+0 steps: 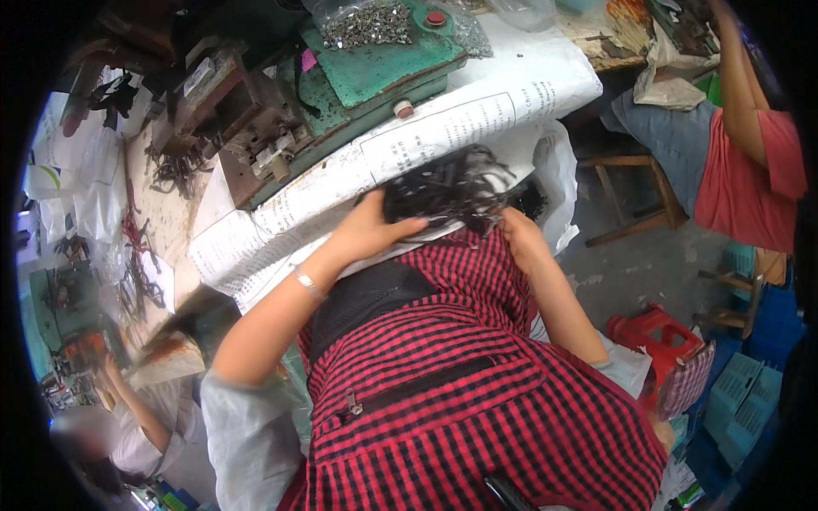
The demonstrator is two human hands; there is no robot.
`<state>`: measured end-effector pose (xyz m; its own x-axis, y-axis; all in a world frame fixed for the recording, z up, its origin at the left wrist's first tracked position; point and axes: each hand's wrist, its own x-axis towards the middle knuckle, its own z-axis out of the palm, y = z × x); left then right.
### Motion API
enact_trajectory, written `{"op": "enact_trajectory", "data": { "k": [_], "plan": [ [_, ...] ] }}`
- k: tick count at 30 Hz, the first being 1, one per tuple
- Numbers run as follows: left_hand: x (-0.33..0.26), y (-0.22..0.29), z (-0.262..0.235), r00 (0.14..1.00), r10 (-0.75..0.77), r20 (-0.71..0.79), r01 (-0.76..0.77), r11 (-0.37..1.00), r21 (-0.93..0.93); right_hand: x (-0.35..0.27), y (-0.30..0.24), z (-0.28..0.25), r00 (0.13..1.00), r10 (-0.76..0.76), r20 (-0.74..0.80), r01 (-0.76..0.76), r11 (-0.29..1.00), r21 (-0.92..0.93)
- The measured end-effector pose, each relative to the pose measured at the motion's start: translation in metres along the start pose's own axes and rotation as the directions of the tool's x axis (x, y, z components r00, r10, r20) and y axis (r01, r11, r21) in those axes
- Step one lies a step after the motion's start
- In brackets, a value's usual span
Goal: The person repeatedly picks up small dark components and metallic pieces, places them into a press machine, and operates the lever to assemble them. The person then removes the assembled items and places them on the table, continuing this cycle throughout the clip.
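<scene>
A loose bundle of thin black cords [447, 189], partly smeared by motion, lies over my lap against the edge of the paper-covered bench. My left hand [375, 228] grips its left side, thumb stretched along the near edge and the other fingers mostly hidden by the cords. At the right end, my right hand [521, 237] has its fingers closed on the cords' lower edge. More dark pieces [532, 200] show in a white plastic bag [558, 183] just beyond the right hand.
A green metal machine [388, 81] with a red button [435, 18] stands ahead, bearing a heap of small metal parts [366, 25]. Printed paper [443, 123] covers the bench edge. A wooden stool [635, 192], red plastic chair [652, 341] and blue crates [741, 400] stand right. Co-workers sit on both sides.
</scene>
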<state>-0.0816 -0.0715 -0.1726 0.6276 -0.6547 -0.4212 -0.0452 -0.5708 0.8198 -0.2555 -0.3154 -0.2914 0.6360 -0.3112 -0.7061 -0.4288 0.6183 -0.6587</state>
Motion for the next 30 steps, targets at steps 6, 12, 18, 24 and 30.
{"op": "enact_trajectory", "data": {
  "k": [6, 12, 18, 24, 30],
  "plan": [
    [0.061, 0.062, 0.066, 0.974, 0.226, 0.032, -0.228, 0.965, 0.13, 0.031, 0.001, -0.034, 0.98, 0.173, -0.096, -0.08, 0.791, 0.606],
    [-0.022, 0.081, -0.024, 0.962, -0.162, 0.218, -0.08, 0.597, 0.798, 0.041, 0.02, -0.053, 0.956, 0.285, -0.065, -0.134, 0.624, 0.769],
    [-0.149, -0.009, -0.046, 0.988, -0.01, -0.153, 0.108, 0.749, 0.654, -0.022, -0.037, 0.019, 0.912, -0.403, -0.072, 0.401, 0.915, -0.036],
    [-0.171, -0.028, -0.034, 0.972, 0.013, -0.235, 0.105, 0.87, 0.481, 0.001, -0.038, 0.14, 0.468, -0.502, 0.728, 0.84, -0.003, -0.542],
    [-0.178, -0.039, -0.032, 0.984, -0.014, -0.178, 0.102, 0.862, 0.496, 0.03, -0.022, 0.139, 0.523, -0.531, 0.667, 0.617, -0.304, -0.726]
  ]
}}
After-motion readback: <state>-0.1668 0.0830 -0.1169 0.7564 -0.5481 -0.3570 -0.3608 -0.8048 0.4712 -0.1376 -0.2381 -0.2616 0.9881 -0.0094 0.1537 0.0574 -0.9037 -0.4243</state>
